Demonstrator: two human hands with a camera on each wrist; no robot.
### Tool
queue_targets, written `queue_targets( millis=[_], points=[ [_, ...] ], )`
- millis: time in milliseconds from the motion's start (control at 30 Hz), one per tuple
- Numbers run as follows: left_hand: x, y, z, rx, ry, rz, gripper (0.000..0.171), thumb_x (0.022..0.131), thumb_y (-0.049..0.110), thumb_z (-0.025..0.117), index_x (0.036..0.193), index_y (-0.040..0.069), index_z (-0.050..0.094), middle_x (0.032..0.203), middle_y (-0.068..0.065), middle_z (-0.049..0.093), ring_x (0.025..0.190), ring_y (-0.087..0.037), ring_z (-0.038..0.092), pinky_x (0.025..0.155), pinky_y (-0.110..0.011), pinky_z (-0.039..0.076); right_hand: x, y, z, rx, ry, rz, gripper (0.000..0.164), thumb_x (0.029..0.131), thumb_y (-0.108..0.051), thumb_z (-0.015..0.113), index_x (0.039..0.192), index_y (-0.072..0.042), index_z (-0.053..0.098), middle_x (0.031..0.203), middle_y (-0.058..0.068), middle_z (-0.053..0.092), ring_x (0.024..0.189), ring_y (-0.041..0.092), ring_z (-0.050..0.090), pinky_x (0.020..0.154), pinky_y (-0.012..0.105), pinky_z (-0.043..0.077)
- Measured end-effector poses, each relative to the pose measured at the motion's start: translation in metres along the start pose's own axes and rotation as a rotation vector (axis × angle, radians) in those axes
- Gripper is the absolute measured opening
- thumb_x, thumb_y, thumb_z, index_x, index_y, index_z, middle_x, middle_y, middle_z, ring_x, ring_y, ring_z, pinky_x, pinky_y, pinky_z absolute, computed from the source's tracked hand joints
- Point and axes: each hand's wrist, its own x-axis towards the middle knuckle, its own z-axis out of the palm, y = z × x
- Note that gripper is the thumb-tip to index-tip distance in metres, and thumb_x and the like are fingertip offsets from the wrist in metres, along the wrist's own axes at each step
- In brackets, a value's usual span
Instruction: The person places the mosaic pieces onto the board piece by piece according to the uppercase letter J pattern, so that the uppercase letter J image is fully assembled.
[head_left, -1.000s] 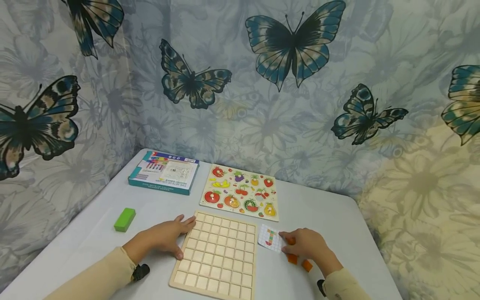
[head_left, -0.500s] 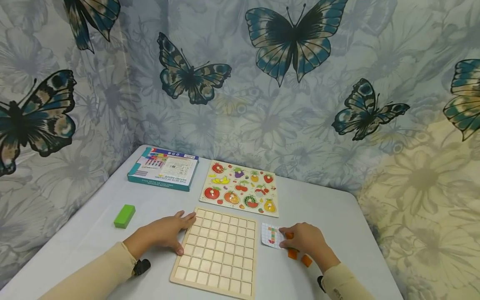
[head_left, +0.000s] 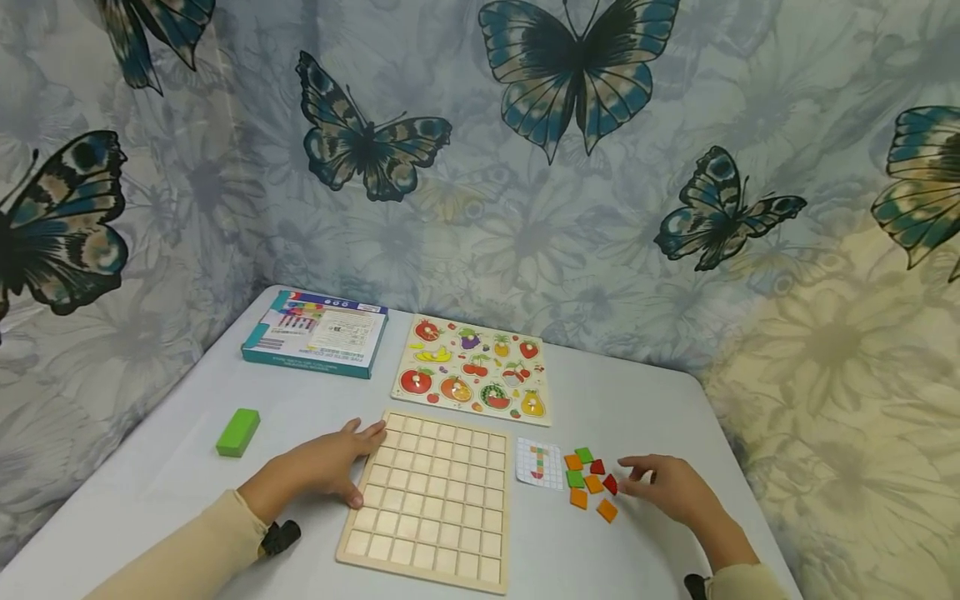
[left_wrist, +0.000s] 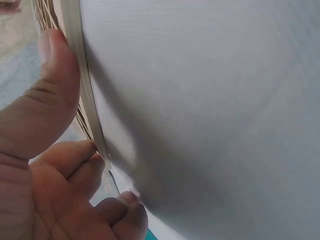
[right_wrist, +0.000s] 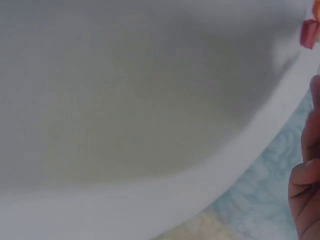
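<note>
A wooden grid board [head_left: 442, 479] lies flat on the table. My left hand [head_left: 322, 467] rests at its left edge, thumb and fingertips touching the frame. The left wrist view shows the thumb [left_wrist: 62, 75] along the board's side [left_wrist: 85, 82]. Right of the board lies a small white card [head_left: 551, 477] with a printed coloured pattern. Beside the card several flat tiles are spread: orange [head_left: 578, 498], green [head_left: 575, 478] and red [head_left: 597, 467]. My right hand [head_left: 671, 492] hovers at their right, fingers loose and holding nothing, thumb close to a red tile [head_left: 611, 484].
A fruit peg puzzle [head_left: 471, 371] lies behind the board. A teal-edged box [head_left: 315, 333] is at the back left, and a green block [head_left: 238, 432] stands left of my left hand. A butterfly-patterned curtain [head_left: 465, 242] closes off the back.
My right hand has moved right, off the tiles. The stack under it is now spread out, with green and red pieces showing. The left hand stays at the board's edge.
</note>
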Motion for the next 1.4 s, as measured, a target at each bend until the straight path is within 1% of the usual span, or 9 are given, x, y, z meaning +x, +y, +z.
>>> queue_targets(
  millis=[67,167,333,533,733,867,1167,1267,1400],
  points=[
    [-0.003,-0.001,-0.002,-0.005,0.000,0.002,0.111,0.058,0.031,0.090,0.152,0.007,0.036,0.159,-0.004,0.026,0.144,-0.044,0.012,0.109,-0.059,0.024,-0.002,0.004,0.005,0.025,-0.008,0.001,0.040,0.080,-0.033,0.081,0.115,-0.017,0.074,0.086,-0.006,0.061,0.068,0.017,0.048,0.054,0.031,0.041],
    [-0.005,-0.003,-0.003,0.002,-0.003,-0.003,0.110,0.059,0.033,0.090,0.152,0.009,0.037,0.159,-0.002,0.026,0.145,-0.043,0.012,0.110,-0.059,0.024,-0.002,0.005,0.014,0.046,-0.008,-0.003,0.035,0.078,-0.029,0.082,0.112,-0.020,0.075,0.078,-0.003,0.055,0.065,0.017,0.045,0.053,0.029,0.037],
    [-0.002,-0.005,-0.002,0.001,-0.005,0.017,0.108,0.061,0.035,0.089,0.152,0.010,0.036,0.160,0.000,0.025,0.145,-0.041,0.012,0.110,-0.058,0.024,0.003,0.002,0.023,0.092,-0.027,0.048,0.038,0.077,-0.028,0.083,0.114,-0.025,0.075,0.066,0.000,0.045,0.059,0.015,0.040,0.049,0.026,0.033],
    [-0.001,-0.004,-0.002,0.000,-0.005,0.017,0.110,0.060,0.036,0.089,0.153,0.012,0.035,0.160,0.001,0.025,0.145,-0.041,0.012,0.109,-0.058,0.026,0.007,0.002,0.028,0.120,-0.064,0.061,0.035,0.078,-0.029,0.082,0.112,-0.024,0.076,0.063,0.000,0.045,0.057,0.015,0.040,0.049,0.023,0.031],
    [0.000,-0.006,-0.002,0.024,-0.019,-0.004,0.111,0.060,0.039,0.088,0.153,0.013,0.035,0.160,0.002,0.025,0.145,-0.040,0.013,0.108,-0.058,0.028,0.011,0.000,0.033,0.141,-0.057,0.074,0.031,0.077,-0.032,0.083,0.105,-0.022,0.076,0.066,0.001,0.048,0.059,0.016,0.042,0.049,0.024,0.032],
    [0.000,-0.005,-0.002,0.026,-0.023,-0.008,0.110,0.061,0.039,0.088,0.154,0.013,0.034,0.160,0.002,0.024,0.145,-0.040,0.013,0.108,-0.057,0.028,0.012,-0.001,0.034,0.129,-0.043,0.072,0.026,0.077,-0.032,0.083,0.100,-0.022,0.074,0.067,0.001,0.049,0.061,0.017,0.044,0.050,0.026,0.033],
    [-0.002,0.002,-0.006,0.012,-0.018,-0.013,0.108,0.062,0.034,0.089,0.153,0.013,0.035,0.160,0.002,0.025,0.145,-0.041,0.013,0.109,-0.057,0.028,0.011,-0.002,0.033,0.062,-0.014,0.078,0.024,0.078,-0.034,0.082,0.096,-0.021,0.072,0.069,0.001,0.050,0.064,0.016,0.045,0.054,0.029,0.033],
    [-0.002,0.003,-0.006,0.012,-0.018,-0.015,0.109,0.061,0.034,0.089,0.153,0.013,0.035,0.160,0.002,0.026,0.145,-0.041,0.013,0.109,-0.057,0.028,0.010,-0.005,0.034,0.049,-0.017,0.066,0.025,0.078,-0.035,0.082,0.096,-0.020,0.072,0.070,0.001,0.050,0.065,0.017,0.045,0.054,0.029,0.033],
    [-0.003,0.001,-0.006,0.019,-0.022,-0.012,0.108,0.063,0.036,0.088,0.154,0.014,0.034,0.160,0.003,0.025,0.146,-0.040,0.012,0.109,-0.056,0.027,0.011,-0.007,0.034,0.041,-0.025,0.053,0.027,0.078,-0.034,0.082,0.100,-0.021,0.074,0.071,0.001,0.051,0.065,0.017,0.045,0.053,0.028,0.034]
  ],
)
